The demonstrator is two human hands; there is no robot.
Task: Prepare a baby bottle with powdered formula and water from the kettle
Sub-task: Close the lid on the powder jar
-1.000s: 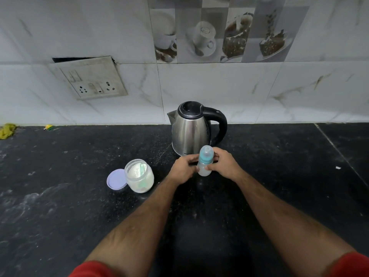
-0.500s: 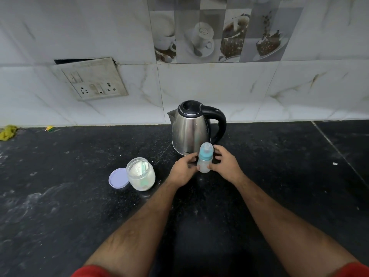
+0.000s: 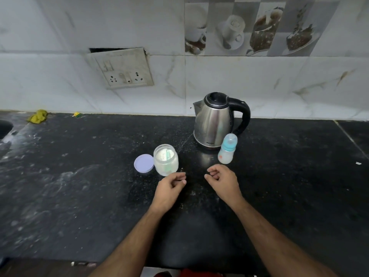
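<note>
capped bottle [image 3: 226,151] stands at the kettle's [image 3: 214,121] 5 o'clock; open jar [image 3: 165,159] holds white powder and a scoop; both hands [image 3: 169,189] [image 3: 224,181] loosely curled, empty.

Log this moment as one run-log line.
left hand: empty, off bottle | right hand: empty, off bottle | baby bottle: upright, capped, beside kettle | formula jar: open, lid beside it

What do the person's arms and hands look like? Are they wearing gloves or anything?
No gloves. Both the left hand and the right hand are bare, with no rings, watch or bracelets showing. The forearms are bare too and have dark hair on them. A bit of red cloth shows at the bottom edge, probably the person's clothing.
</note>
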